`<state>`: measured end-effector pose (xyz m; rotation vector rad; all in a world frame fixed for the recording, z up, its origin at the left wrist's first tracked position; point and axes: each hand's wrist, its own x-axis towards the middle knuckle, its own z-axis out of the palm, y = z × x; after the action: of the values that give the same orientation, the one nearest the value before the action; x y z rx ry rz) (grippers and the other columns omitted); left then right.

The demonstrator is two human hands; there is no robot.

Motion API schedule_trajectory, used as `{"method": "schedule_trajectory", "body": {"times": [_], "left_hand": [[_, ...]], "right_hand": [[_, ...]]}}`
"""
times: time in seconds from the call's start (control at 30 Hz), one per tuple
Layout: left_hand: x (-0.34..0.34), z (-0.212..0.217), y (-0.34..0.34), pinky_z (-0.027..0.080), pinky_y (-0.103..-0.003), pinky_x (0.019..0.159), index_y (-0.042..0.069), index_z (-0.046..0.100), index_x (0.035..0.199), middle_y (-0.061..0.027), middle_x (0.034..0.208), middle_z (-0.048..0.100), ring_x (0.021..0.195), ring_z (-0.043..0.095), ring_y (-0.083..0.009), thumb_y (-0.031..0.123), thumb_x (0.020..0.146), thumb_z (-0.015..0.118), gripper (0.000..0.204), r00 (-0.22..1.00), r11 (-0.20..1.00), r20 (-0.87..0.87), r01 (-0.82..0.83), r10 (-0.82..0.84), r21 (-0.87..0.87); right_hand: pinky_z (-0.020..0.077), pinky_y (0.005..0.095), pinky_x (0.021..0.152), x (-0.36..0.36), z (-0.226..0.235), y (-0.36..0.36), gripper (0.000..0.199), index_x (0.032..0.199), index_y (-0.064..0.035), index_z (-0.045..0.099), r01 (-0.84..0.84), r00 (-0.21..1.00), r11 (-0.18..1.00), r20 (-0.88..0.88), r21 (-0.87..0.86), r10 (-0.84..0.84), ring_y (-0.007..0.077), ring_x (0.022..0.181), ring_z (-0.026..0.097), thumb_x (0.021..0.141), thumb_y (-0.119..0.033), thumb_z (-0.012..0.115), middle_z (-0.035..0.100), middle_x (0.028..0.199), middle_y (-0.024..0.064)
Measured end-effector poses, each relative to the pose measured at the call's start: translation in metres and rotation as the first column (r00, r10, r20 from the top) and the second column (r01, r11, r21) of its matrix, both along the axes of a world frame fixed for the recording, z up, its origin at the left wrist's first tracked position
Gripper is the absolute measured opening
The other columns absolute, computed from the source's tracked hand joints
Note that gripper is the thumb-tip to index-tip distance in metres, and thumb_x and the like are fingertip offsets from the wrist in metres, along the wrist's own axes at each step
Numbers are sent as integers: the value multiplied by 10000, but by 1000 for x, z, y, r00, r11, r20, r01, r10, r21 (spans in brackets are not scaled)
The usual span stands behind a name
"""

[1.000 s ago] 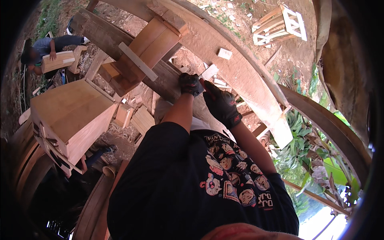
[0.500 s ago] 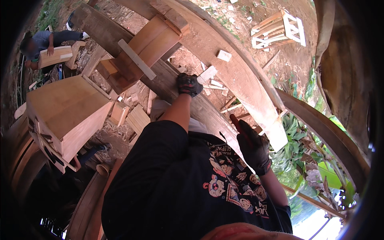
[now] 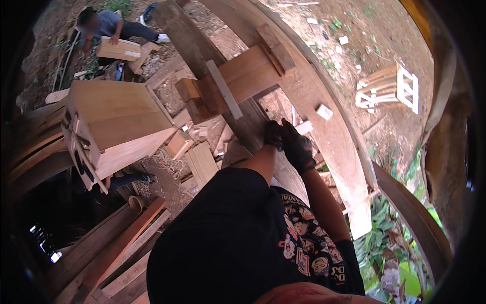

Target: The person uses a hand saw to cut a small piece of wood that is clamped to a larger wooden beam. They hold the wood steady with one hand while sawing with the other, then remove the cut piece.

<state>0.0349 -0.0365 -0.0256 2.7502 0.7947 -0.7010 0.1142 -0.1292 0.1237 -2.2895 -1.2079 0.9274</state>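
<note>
My left hand (image 3: 274, 135), in a dark glove, is closed above a long weathered plank (image 3: 249, 119). What it holds, if anything, is hidden. My right hand (image 3: 297, 151), also gloved, is up against the left hand with its fingers bent toward it. Anything between the two hands cannot be made out. A pale wood block (image 3: 304, 127) shows just past the right fingers; whether they touch it is unclear. Ahead lies a brown wooden box-like piece (image 3: 248, 76), with a narrow pale strip (image 3: 224, 88) across it.
A broad curved board (image 3: 304, 91) runs along the right, bearing a small pale block (image 3: 324, 112). A large wooden cabinet (image 3: 119, 111) stands left. Beyond it, a person (image 3: 109, 33) on the ground handles a wooden piece (image 3: 117, 49). A slatted wooden frame (image 3: 389, 88) lies far right.
My right hand has moved forward and left from beside my body to meet the left hand. The whole view has shifted, so the scene sits lower and further right.
</note>
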Motion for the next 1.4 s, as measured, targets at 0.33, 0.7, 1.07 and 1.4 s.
{"method": "schedule_trajectory", "body": {"times": [0.33,0.7,1.07,1.4], "left_hand": [[5,2,0,540,-448,910,188,824,898,-95,846,811,837,776,-288,391,767,732,259,983,987,181,-11,41,-163],[-11,-52,-11,516,-444,970,182,821,896,-108,855,803,847,778,-305,388,724,769,274,915,995,394,-65,87,-70],[4,14,-7,519,-496,1033,133,813,1012,-174,984,805,1011,753,-374,411,780,761,366,970,988,211,-93,118,-123],[5,19,-2,505,-551,1047,137,825,1006,-175,980,810,1024,751,-391,418,774,755,371,970,987,216,-85,113,-137]], "right_hand": [[597,481,906,-13,180,-102,865,1685,-159,420,49,999,998,-12,37,-48,398,1177,728,885,-156,748,632,1498,211],[648,424,798,-18,178,-109,415,1434,-56,660,77,985,957,130,279,-117,337,1037,793,1020,-97,652,732,1399,161],[627,419,901,11,60,-83,289,1318,-92,745,341,931,884,14,320,-364,344,1080,798,1041,-173,733,808,1182,172],[620,394,914,2,42,-85,322,1340,-90,760,417,901,852,-21,317,-433,292,1086,806,1031,-181,758,818,1177,164]]}}
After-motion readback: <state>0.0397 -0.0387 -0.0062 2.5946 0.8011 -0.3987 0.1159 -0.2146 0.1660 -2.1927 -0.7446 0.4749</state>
